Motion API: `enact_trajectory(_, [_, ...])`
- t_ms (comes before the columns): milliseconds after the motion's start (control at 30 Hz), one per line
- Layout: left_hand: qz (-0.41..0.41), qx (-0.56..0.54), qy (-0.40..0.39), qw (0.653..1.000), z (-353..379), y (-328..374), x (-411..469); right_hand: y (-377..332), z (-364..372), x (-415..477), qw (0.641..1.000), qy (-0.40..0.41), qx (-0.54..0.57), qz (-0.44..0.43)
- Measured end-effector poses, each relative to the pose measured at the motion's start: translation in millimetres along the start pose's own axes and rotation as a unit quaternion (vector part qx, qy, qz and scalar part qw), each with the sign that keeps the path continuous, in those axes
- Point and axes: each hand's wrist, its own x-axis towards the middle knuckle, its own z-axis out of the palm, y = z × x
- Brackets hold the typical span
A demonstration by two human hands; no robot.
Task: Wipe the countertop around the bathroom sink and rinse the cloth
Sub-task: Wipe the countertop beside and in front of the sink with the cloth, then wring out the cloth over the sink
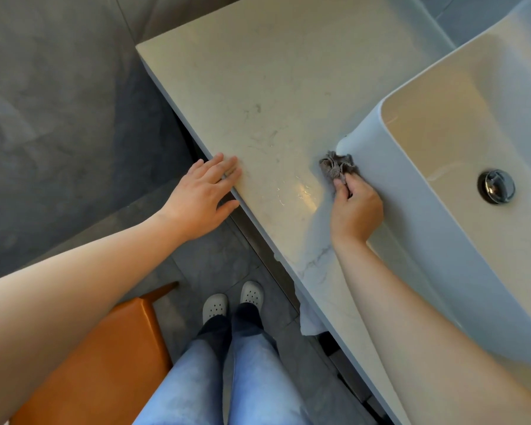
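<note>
- Pinching one crumpled grey cloth (337,167) in the curled fingers (338,184) of the right hand (357,211), with most of the cloth bunching out beyond the fingertips.
- Pressing that cloth down onto the pale marbled worktop (258,87), right against the near corner of the white sink (436,256), touching its outer wall.
- Counting one cloth, one sink, one chrome drain plug (496,186) in the basin, two hands, two grey clogs (215,306) on the tiled floor (59,118), and one orange stool (105,348).
- Reaching the right arm forward alongside the sink, with the back of the hand facing up.
- Resting the left hand (201,199) flat at the worktop's front edge, fingers straight and spread, released and grasping nothing, thumb hanging just off the edge.
- Stretching the left arm out long, well apart from the cloth.
</note>
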Motion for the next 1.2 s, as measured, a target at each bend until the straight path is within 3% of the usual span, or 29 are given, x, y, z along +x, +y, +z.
enact_trajectory(233, [0.007,0.020,0.000,1.000,0,-2,0,-22,27,6,0.997,-0.017,-0.005,-0.073])
enact_trajectory(467, [0.013,0.012,-0.002,1.000,1,-6,2,-24,34,1,0.999,-0.007,0.018,-0.028])
enact_trajectory(667, [0.011,-0.020,-0.001,1.000,-2,-10,3,-32,24,-59,0.990,-0.086,0.038,-0.104])
enact_trajectory(800, [0.059,-0.016,-0.053,0.997,-17,-26,8,-42,13,-94,0.981,-0.130,0.061,-0.133])
enact_trajectory(867, [0.079,-0.012,-0.078,0.994,-25,-32,9,-45,5,-102,0.970,-0.189,0.094,-0.119])
enact_trajectory(933, [0.083,-0.021,-0.067,0.994,-30,-32,4,-49,-9,-103,0.952,-0.262,0.154,-0.034])
enact_trajectory(1033, [0.030,-0.078,-0.046,0.995,-36,-20,-15,-57,-38,-100,0.922,-0.319,0.215,0.055])
enact_trajectory(1133, [-0.043,-0.162,-0.055,0.984,-46,3,-32,-64,-71,-88,0.916,-0.332,0.218,0.053])
enact_trajectory(1200, [-0.107,-0.254,-0.072,0.958,-57,21,-34,-68,-92,-77,0.913,-0.352,0.200,0.057])
